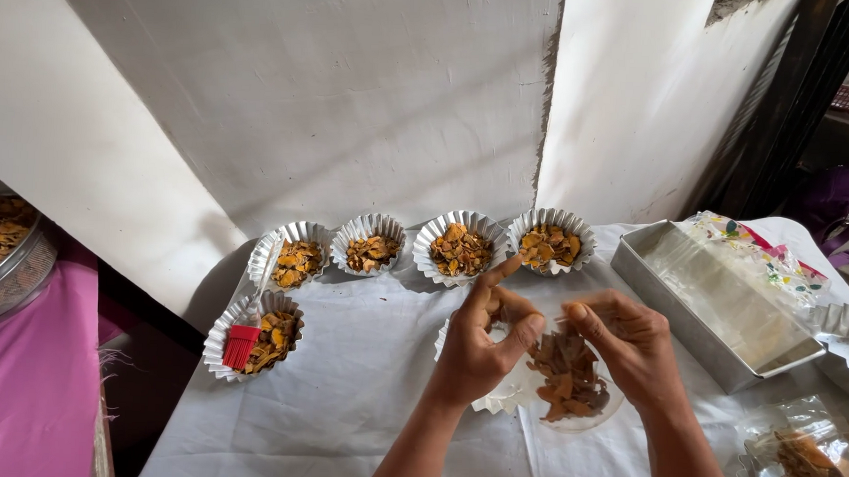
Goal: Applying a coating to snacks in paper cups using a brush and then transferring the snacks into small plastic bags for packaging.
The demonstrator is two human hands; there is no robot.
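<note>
My left hand (485,339) and my right hand (628,340) are together over the white cloth, both pinching the top of a clear plastic bag of brown chips (568,375). The bag hangs between the fingers, its lower part resting near a fluted foil cup (494,401) that lies under my left hand. Behind the hands, several fluted foil cups filled with orange-brown chips (460,247) stand in a curved row along the wall. One more filled cup (272,335) at the left has a red silicone brush (243,343) lying across it.
A rectangular metal loaf tin (685,313) lined with clear film sits at the right, a patterned wrapper (763,255) behind it. Another bag of chips (807,463) lies at the lower right. A round container of chips (5,252) stands at far left on pink cloth.
</note>
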